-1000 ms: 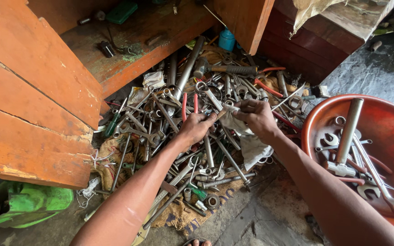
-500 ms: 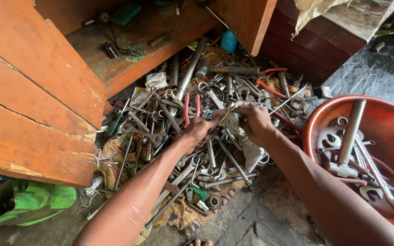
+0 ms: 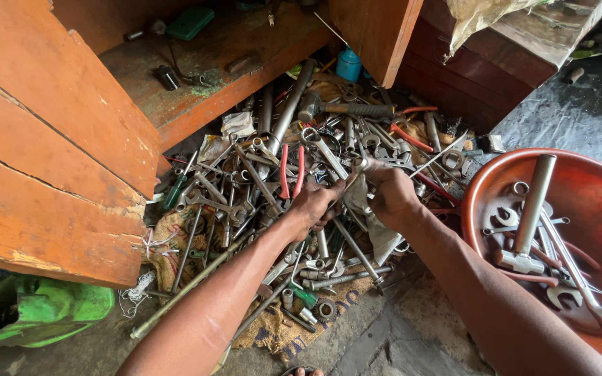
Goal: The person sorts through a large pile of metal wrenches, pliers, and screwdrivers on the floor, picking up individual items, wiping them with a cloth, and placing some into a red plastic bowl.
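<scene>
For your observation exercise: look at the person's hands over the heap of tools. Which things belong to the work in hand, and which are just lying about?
In hand:
left hand
right hand
metal spanner and grey rag held between the hands
pile of spanners underneath

Lying about:
red basin with a hammer
red-handled pliers
blue can
green container
wooden cabinet

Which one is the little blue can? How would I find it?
Start at the orange wooden cabinet and follow its shelf edge right to the upright board. The little blue can stands at that board's foot, at the far edge of the tool pile. It is the only bright blue thing among grey metal tools.
</scene>
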